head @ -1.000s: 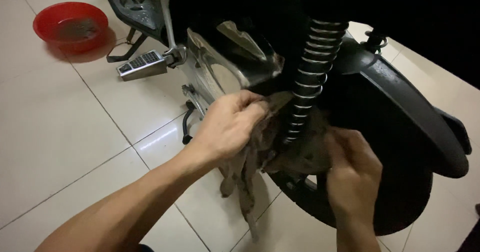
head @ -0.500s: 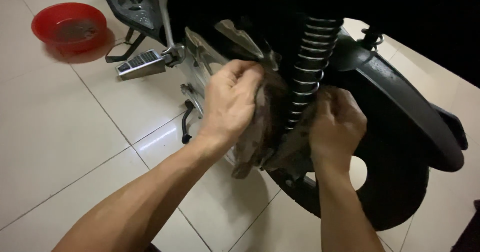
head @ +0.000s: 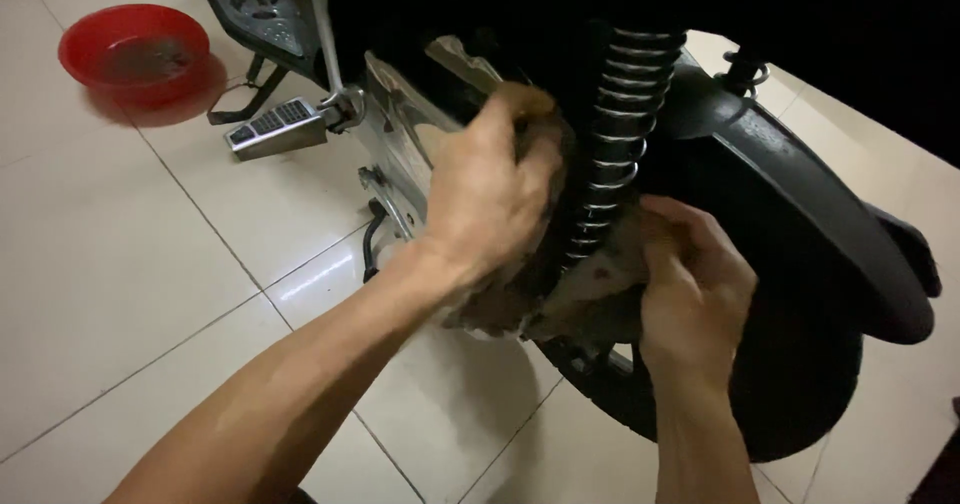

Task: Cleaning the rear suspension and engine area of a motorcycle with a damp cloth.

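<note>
A dirty, brownish, crumpled cloth rag (head: 590, 284) is wrapped behind the lower part of a chromed coil-spring shock absorber (head: 612, 144) at the rear of a dark motorcycle, just above the black rear tyre (head: 800, 384). The left hand (head: 490, 189) is closed over one end of the rag, fingers curled tight and knuckles raised near the top of the spring. The right hand (head: 695, 284) pinches the other end lower down, fingers folded shut on the fabric just beside the spring's base. The rag seems to run around the back of the coil, though the shadow there makes that hard to confirm.

The step in hand looks like wiping the spring by drawing the cloth to and fro. The next pull probably calls for even tension on both ends, so the rag keeps its grip on the coils and does not slip off.

A black curved plastic mudguard (head: 800, 194) arches over the tyre. To the left a metal ribbed footpeg (head: 275, 129) juts out, and a red round plastic basin (head: 135, 54) sits well apart on the pale tiled floor (head: 120, 264).
</note>
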